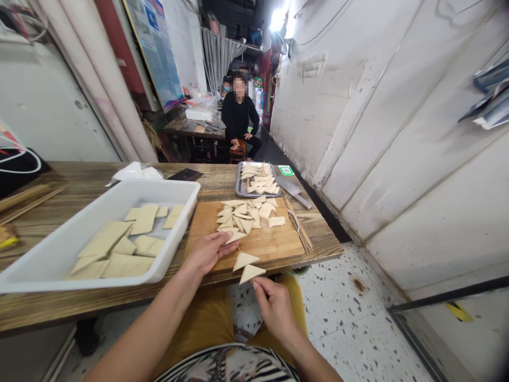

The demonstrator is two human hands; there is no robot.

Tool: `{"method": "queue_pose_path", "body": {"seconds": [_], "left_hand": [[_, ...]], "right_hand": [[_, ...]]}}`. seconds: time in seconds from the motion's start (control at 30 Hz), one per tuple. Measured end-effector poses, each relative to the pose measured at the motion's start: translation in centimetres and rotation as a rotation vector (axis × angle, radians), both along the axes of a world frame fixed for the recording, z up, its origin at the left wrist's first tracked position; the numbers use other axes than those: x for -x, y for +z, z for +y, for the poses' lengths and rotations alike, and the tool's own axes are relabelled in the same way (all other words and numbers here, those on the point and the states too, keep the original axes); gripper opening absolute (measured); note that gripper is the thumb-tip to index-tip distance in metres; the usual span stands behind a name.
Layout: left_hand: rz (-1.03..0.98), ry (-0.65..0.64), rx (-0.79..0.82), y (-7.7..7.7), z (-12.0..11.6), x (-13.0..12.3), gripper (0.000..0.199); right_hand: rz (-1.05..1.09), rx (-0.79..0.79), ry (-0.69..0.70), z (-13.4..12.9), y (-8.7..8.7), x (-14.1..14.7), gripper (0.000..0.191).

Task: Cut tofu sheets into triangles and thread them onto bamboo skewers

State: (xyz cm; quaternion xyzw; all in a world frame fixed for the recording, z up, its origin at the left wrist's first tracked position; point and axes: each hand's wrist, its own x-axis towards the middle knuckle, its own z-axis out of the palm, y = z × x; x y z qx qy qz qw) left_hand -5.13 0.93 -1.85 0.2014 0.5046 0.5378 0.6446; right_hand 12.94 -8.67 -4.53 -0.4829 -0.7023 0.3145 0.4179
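See a matt, smooth finish on the pale triangular pieces point(250, 272), and much the same on the flat sheets point(107, 239). Find smooth white plastic in the tub point(175, 244), and seemingly thin, crumpled plastic in the white bundle point(135, 172). Make out streaked grain in the wooden table point(79, 180), smoother, paler wood in the cutting board point(274, 244), and slender, wood-like sticks point(305, 240) beside it. Notice shiny metal on the tray point(238, 188) and duller, smooth metal on the knife point(289, 187). Spot matt mustard cloth in the trousers point(210, 313), softly folded cloth in the curtain point(87, 79), glossy sheeting on the poster point(159, 53), speckled, stone-like flooring point(338, 297), and smooth panelling on the wall point(437, 148), scuffed rough farther back.
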Motion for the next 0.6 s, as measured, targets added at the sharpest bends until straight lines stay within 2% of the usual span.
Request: {"method": "queue_pose_path", "body": {"seconds": [0.6], "left_hand": [[0.022,-0.133,0.002,0.03,-0.66,-0.35,0.006]], "right_hand": [[0.014,-0.011,-0.023,0.05,-0.09,-0.13,0.030]]}}
